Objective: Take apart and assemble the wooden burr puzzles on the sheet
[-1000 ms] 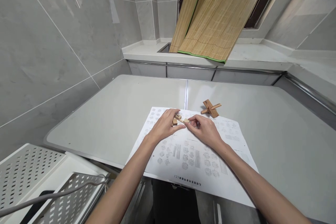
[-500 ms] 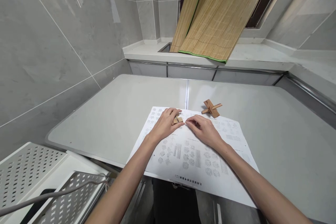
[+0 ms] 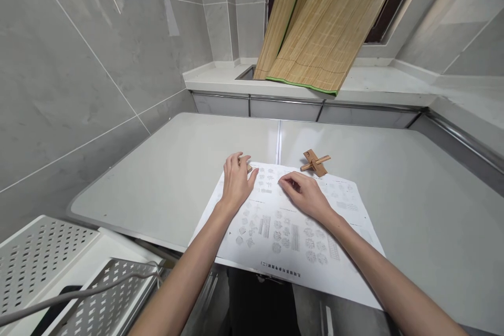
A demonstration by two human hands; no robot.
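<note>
At the upper left of the printed sheet [image 3: 299, 273], my left hand [image 3: 236, 181] is curled over a small light wooden block [image 3: 249, 168]. Most of the block is hidden beneath the fingers. My right hand [image 3: 303, 194] rests on the sheet with thumb and fingertips pinched together; anything between them cannot be made out. Just beyond it lies a wooden puzzle piece [image 3: 315, 163], a flat brown plate with a stick crossing through it. Small line drawings and dark text cover the sheet.
The sheet lies on a pale folding table [image 3: 157, 168] with a centre seam. A white perforated rack [image 3: 43, 252] with a grey cable [image 3: 98, 287] stands at the lower left. Behind the table runs a white ledge [image 3: 220, 80], where a bamboo mat [image 3: 318, 37] hangs.
My left hand has moved left and slightly away from me with the wooden block, uncovering drawings on the sheet. My right hand has stayed nearly in place.
</note>
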